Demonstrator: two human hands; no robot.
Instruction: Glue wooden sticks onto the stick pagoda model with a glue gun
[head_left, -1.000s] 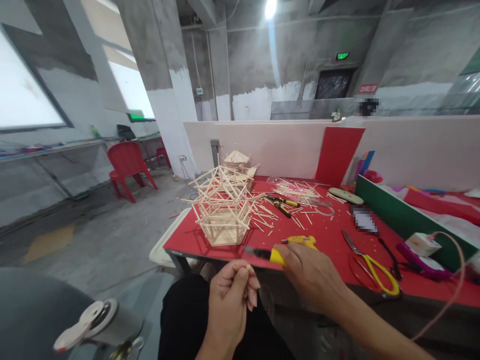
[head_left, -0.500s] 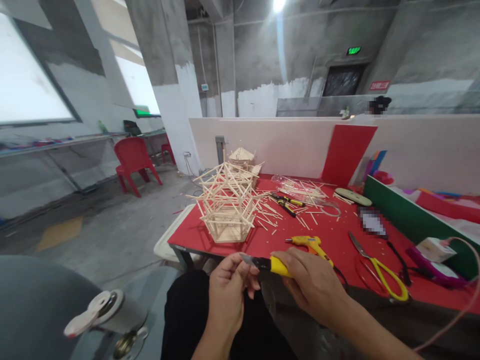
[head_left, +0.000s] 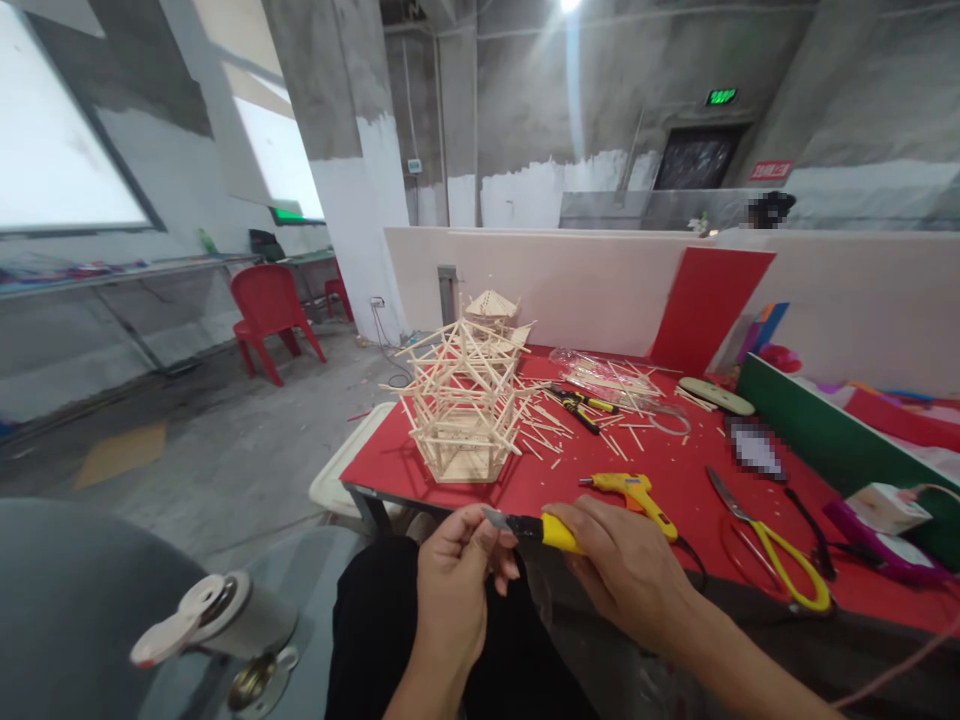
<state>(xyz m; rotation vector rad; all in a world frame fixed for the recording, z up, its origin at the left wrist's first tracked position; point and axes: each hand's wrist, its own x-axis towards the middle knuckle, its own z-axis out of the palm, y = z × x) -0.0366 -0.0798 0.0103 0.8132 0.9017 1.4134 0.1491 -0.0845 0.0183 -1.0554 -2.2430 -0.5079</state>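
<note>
The left hand (head_left: 459,572), fingers pinched together on contents I cannot make out, could be cut if the utility knife (head_left: 534,528), its blade at those fingertips above the lap (head_left: 379,610), slips in the right hand (head_left: 622,562) wrapped around its yellow handle (head_left: 559,534).

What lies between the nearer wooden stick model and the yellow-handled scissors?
In the head view, the yellow glue gun lies on the red table between the stick model and the scissors.

The red desk (head_left: 679,468) carries a frame (head_left: 466,402) at nine o'clock, pliers (head_left: 573,399) at eleven, sticks (head_left: 606,378) at twelve, scissors (head_left: 753,520) at four, glue gun (head_left: 628,485) at six.
</note>
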